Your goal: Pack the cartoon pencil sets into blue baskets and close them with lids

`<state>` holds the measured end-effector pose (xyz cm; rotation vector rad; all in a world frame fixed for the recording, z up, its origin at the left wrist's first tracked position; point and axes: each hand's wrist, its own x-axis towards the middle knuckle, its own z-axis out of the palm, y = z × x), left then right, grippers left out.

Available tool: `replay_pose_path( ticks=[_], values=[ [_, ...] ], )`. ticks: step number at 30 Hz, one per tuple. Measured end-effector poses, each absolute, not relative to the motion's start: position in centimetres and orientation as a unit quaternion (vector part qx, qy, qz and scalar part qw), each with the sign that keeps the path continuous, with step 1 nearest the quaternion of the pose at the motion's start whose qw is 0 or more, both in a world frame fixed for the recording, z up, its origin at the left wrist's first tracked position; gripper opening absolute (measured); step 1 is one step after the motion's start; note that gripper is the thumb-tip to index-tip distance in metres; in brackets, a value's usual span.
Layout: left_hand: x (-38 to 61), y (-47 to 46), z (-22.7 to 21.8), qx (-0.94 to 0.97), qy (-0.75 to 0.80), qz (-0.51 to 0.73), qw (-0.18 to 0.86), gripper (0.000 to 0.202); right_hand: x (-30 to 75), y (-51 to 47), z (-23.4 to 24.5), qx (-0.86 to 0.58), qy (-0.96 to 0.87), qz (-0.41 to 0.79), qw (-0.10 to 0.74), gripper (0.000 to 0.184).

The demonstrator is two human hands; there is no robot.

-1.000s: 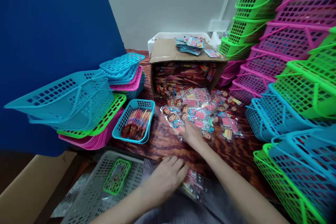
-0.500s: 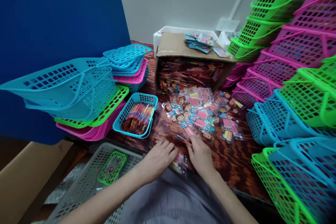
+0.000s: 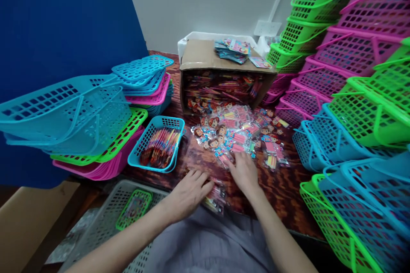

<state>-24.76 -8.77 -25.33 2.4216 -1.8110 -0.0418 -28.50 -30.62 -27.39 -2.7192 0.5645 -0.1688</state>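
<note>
My left hand (image 3: 191, 192) rests low at the table's front edge with its fingers curled down. A dark, printed pencil topper (image 3: 189, 170) peeks out beside its fingertips; what lies under the palm is hidden. Next to that hand are clear packets (image 3: 215, 198) with pink and yellow contents. My right hand (image 3: 245, 172) is at the near side of the packet pile (image 3: 238, 130), thumb and fingers closed on the end of a clear plastic packet (image 3: 221, 156) with pink contents. Cartoon heads show on many of the packets.
A blue basket (image 3: 131, 158) of topper pencils (image 3: 163, 145) stands left. Behind the pile, a cardboard box (image 3: 200, 53) on its side holds more pencils; cards (image 3: 235, 49) lie on top. Stacked baskets (image 3: 349, 55) rise at right, others (image 3: 64, 98) at left. A grey crate (image 3: 107, 202) sits below.
The pencil in my right hand is out of its fingers, and that hand has moved to the packet pile. My left hand stays near the table edge. The view has shifted slightly right.
</note>
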Motion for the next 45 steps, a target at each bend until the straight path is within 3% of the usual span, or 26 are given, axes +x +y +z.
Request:
replay_pose_path(
  ticks=[2, 5, 7, 14, 23, 27, 33, 39, 45],
  values=[
    [-24.9, -8.7, -25.5, 0.804, -0.591, -0.014, 0.064, 0.042, -28.0, -30.0, -28.2, -0.967, 0.213, -0.042, 0.132, 0.032],
    [-25.1, -8.7, -25.8, 0.809, -0.585, -0.001, 0.061, 0.056, -27.7, -29.7, -28.6, -0.973, 0.178, -0.008, 0.149, 0.024],
    [-25.2, -8.7, -26.0, 0.811, -0.583, 0.003, 0.052, 0.053, -27.6, -30.5, -28.2, -0.979, 0.159, -0.011, 0.128, 0.016],
    [-25.4, -8.9, -26.3, 0.820, -0.570, -0.013, 0.038, 0.041, -26.3, -34.1, -26.8, -0.988, 0.148, -0.036, -0.023, 0.022],
    [-25.6, -8.6, -26.5, 0.826, -0.560, -0.020, 0.062, 0.042, -25.2, -34.5, -27.2, -0.985, 0.172, -0.009, 0.028, 0.050],
    [-25.6, -8.6, -26.6, 0.827, -0.557, -0.021, 0.064, 0.041, -24.6, -34.6, -26.9, -0.984, 0.172, 0.030, 0.022, 0.043],
    [-25.7, -8.5, -26.2, 0.830, -0.551, -0.035, 0.082, 0.039, -25.4, -34.4, -25.7, -0.991, 0.131, 0.021, 0.020, 0.016],
    [-25.7, -8.4, -26.5, 0.831, -0.549, -0.024, 0.086, 0.040, -22.6, -36.3, -24.1, -0.995, 0.091, -0.023, -0.023, 0.015],
    [-25.7, -8.3, -26.6, 0.830, -0.549, -0.030, 0.094, 0.040, -22.7, -35.5, -25.0, -0.993, 0.050, -0.062, -0.090, 0.027]
  ],
)
